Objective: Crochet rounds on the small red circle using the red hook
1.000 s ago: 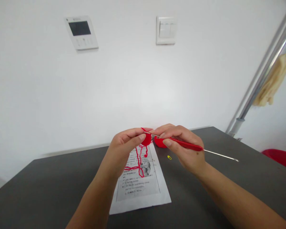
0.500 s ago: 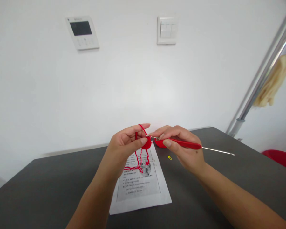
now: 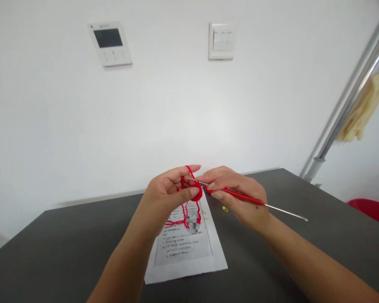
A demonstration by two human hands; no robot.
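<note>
My left hand (image 3: pixel 167 195) pinches a small red crochet piece (image 3: pixel 196 194) between thumb and fingers, with red yarn (image 3: pixel 187 216) looped over the index finger and hanging down onto a printed paper sheet (image 3: pixel 185 248). My right hand (image 3: pixel 240 198) grips a crochet hook with a red handle (image 3: pixel 240 196); its metal tip reaches the red piece by my left index finger, and its metal tail sticks out to the right. Both hands hover above the dark table (image 3: pixel 318 235).
A tiny yellow marker (image 3: pixel 225 208) lies on the table right of the paper. A wall panel (image 3: pixel 110 43) and a light switch (image 3: pixel 221 40) hang on the white wall. A metal pole (image 3: pixel 344 109) with beige cloth (image 3: pixel 363 113) stands at right, a red object (image 3: pixel 372 209) below it.
My left index finger has lifted and stretched out with the yarn over it. The hook's handle has tilted so its tail points lower, and the red mass behind my right fingers is now hidden.
</note>
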